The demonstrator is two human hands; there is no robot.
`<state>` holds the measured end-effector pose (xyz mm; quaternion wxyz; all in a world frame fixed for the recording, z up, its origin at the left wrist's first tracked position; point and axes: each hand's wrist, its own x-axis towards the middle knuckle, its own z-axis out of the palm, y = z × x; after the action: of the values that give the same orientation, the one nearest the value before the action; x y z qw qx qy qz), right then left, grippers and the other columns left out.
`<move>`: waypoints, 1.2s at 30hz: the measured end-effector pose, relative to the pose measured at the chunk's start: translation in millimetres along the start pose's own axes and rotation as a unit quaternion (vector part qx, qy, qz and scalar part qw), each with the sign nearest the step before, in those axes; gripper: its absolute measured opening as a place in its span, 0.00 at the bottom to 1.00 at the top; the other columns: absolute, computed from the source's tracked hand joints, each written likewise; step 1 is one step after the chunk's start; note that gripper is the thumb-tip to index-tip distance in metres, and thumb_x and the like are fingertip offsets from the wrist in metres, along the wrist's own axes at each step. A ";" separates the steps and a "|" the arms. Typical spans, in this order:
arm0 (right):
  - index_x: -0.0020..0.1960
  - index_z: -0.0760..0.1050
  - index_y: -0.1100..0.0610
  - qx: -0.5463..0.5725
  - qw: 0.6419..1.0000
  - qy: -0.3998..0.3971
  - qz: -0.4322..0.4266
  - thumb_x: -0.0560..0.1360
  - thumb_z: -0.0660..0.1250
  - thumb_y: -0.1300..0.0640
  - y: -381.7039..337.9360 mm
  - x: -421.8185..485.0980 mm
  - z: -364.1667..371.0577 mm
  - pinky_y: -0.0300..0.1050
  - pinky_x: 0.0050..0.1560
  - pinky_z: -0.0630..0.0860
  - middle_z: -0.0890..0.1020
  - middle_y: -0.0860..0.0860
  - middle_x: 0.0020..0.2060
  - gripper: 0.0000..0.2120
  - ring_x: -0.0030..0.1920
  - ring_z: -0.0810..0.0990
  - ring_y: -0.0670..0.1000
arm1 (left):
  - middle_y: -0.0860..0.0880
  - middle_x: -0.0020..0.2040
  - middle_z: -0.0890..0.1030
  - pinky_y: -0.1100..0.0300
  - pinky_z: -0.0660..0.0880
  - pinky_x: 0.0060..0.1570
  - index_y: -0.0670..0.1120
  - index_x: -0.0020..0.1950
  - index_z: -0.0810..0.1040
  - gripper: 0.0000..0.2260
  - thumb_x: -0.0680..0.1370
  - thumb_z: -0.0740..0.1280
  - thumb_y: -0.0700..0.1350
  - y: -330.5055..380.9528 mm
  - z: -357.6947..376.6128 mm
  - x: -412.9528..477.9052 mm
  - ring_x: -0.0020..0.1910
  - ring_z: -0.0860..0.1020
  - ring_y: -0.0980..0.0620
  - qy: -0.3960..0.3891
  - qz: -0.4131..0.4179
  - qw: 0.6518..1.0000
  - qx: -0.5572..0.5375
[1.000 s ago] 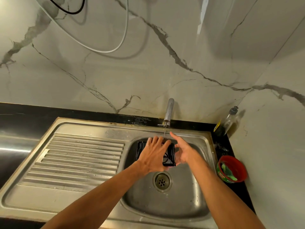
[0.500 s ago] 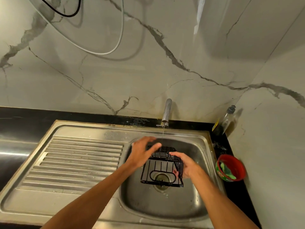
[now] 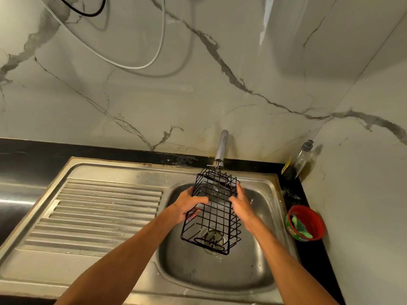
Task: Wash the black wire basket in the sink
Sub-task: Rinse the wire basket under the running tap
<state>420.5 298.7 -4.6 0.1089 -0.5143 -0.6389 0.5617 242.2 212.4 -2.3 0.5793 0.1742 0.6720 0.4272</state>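
The black wire basket [image 3: 214, 219] is held above the steel sink [image 3: 259, 280], long axis running from the tap down toward the drain. My left hand [image 3: 189, 203] grips its left side, thumb over the wires. On its right side, my right hand [image 3: 241, 204] presses with fingers extended. A thin stream of water from the chrome tap [image 3: 221, 148] falls onto the basket's far end. The drain [image 3: 212, 237] shows through the wires.
A ribbed steel draining board [image 3: 99, 214] lies left of the bowl. On the black counter at right stand a red tub with a green scrubber [image 3: 306, 223] and a clear soap bottle [image 3: 301, 159]. Marble walls close the back and right.
The basket was turned and lifted from low in the bowl to lengthwise under the tap. Both hands shifted to its sides.
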 end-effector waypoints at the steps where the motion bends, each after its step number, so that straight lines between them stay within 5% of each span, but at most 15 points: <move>1: 0.80 0.37 0.48 -0.099 0.994 0.017 -0.031 0.84 0.54 0.57 -2.8 3.9 7.5 0.58 0.78 0.41 0.36 0.53 0.79 0.33 0.79 0.37 0.55 | 0.45 0.51 0.84 0.61 0.77 0.33 0.46 0.68 0.73 0.25 0.73 0.75 0.35 0.3 3.6 -0.2 0.33 0.80 0.55 0.000 0.011 1.000 -0.009; 4: 0.80 0.37 0.51 -0.321 0.919 0.076 -0.217 0.85 0.50 0.55 -2.0 6.9 32.0 0.55 0.78 0.35 0.31 0.53 0.78 0.30 0.77 0.29 0.53 | 0.47 0.51 0.82 0.61 0.79 0.36 0.52 0.80 0.60 0.40 0.74 0.75 0.37 0.6 3.7 5.8 0.36 0.81 0.57 0.005 0.031 0.999 -0.027; 6: 0.80 0.40 0.47 -0.320 0.899 0.042 -0.296 0.85 0.49 0.54 -3.0 10.0 35.7 0.49 0.78 0.35 0.35 0.48 0.79 0.28 0.78 0.33 0.46 | 0.48 0.51 0.80 0.56 0.80 0.45 0.54 0.82 0.55 0.47 0.71 0.78 0.41 3.0 1.3 8.3 0.45 0.82 0.54 0.008 0.042 0.999 -0.031; 8: 0.80 0.40 0.45 -0.295 0.914 0.055 -0.272 0.86 0.45 0.48 -9.1 21.1 31.9 0.50 0.79 0.36 0.36 0.45 0.79 0.26 0.78 0.34 0.44 | 0.44 0.56 0.81 0.52 0.80 0.45 0.56 0.82 0.56 0.53 0.63 0.81 0.46 6.5 2.1 3.0 0.52 0.80 0.46 0.010 0.041 0.999 -0.022; 11: 0.79 0.36 0.46 -0.283 0.932 0.072 -0.215 0.84 0.42 0.42 -16.1 34.5 33.6 0.52 0.78 0.33 0.32 0.46 0.78 0.27 0.77 0.30 0.46 | 0.44 0.52 0.82 0.57 0.77 0.39 0.57 0.81 0.58 0.48 0.67 0.79 0.42 9.6 0.9 0.2 0.46 0.76 0.49 0.013 0.057 0.998 0.015; 16: 0.79 0.34 0.48 -0.288 0.924 0.077 -0.240 0.82 0.39 0.39 -14.9 39.3 24.1 0.52 0.78 0.33 0.31 0.46 0.78 0.30 0.76 0.29 0.44 | 0.41 0.58 0.81 0.47 0.79 0.59 0.56 0.82 0.57 0.50 0.66 0.79 0.39 12.1 -5.7 3.2 0.49 0.80 0.46 -0.011 0.076 0.997 0.027; 18: 0.79 0.31 0.50 -0.286 0.930 0.086 -0.212 0.83 0.41 0.38 -22.4 38.8 30.1 0.52 0.76 0.30 0.28 0.49 0.77 0.32 0.76 0.27 0.48 | 0.40 0.66 0.78 0.47 0.78 0.63 0.55 0.82 0.56 0.48 0.69 0.77 0.35 10.0 -3.2 4.4 0.59 0.79 0.45 -0.017 0.088 0.995 0.041; 21: 0.79 0.33 0.48 -0.364 0.885 0.076 -0.279 0.83 0.40 0.39 -26.4 35.1 37.1 0.49 0.74 0.27 0.30 0.48 0.77 0.30 0.77 0.28 0.48 | 0.45 0.78 0.65 0.48 0.74 0.61 0.58 0.83 0.53 0.48 0.71 0.76 0.34 4.2 3.2 3.4 0.73 0.69 0.42 -0.023 0.089 0.996 0.023; 26: 0.79 0.34 0.46 -0.333 0.919 0.112 -0.181 0.82 0.41 0.38 -20.7 41.8 12.6 0.53 0.76 0.31 0.30 0.48 0.77 0.30 0.77 0.29 0.51 | 0.45 0.66 0.76 0.49 0.74 0.55 0.64 0.80 0.57 0.46 0.71 0.75 0.36 2.2 3.7 3.4 0.57 0.76 0.48 -0.010 0.066 0.998 -0.013; 31: 0.80 0.42 0.43 -0.367 0.873 0.034 -0.319 0.83 0.39 0.39 -19.7 19.8 31.7 0.51 0.78 0.35 0.38 0.45 0.79 0.27 0.78 0.33 0.45 | 0.42 0.64 0.81 0.47 0.76 0.58 0.61 0.81 0.57 0.50 0.63 0.76 0.42 -4.2 -0.4 10.1 0.58 0.81 0.45 -0.008 0.065 0.996 -0.066; 34: 0.80 0.42 0.48 -0.310 0.917 0.099 -0.232 0.84 0.42 0.41 -13.6 23.5 15.0 0.53 0.80 0.41 0.40 0.45 0.79 0.28 0.79 0.38 0.45 | 0.37 0.62 0.82 0.47 0.75 0.54 0.62 0.80 0.59 0.53 0.59 0.79 0.44 -9.9 -2.7 11.0 0.53 0.79 0.43 -0.007 0.061 0.995 -0.076; 36: 0.80 0.40 0.48 -0.347 0.904 0.108 -0.225 0.82 0.41 0.39 -11.2 15.5 21.3 0.53 0.79 0.37 0.36 0.47 0.79 0.30 0.78 0.34 0.48 | 0.36 0.61 0.81 0.47 0.75 0.53 0.63 0.80 0.60 0.53 0.58 0.78 0.44 -9.4 -3.0 9.1 0.52 0.79 0.45 -0.007 0.067 0.995 -0.067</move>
<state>392.3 299.7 -9.5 0.1151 -0.4194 -0.8765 0.2063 239.4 212.5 -15.5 0.5643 0.1829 0.6247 0.5077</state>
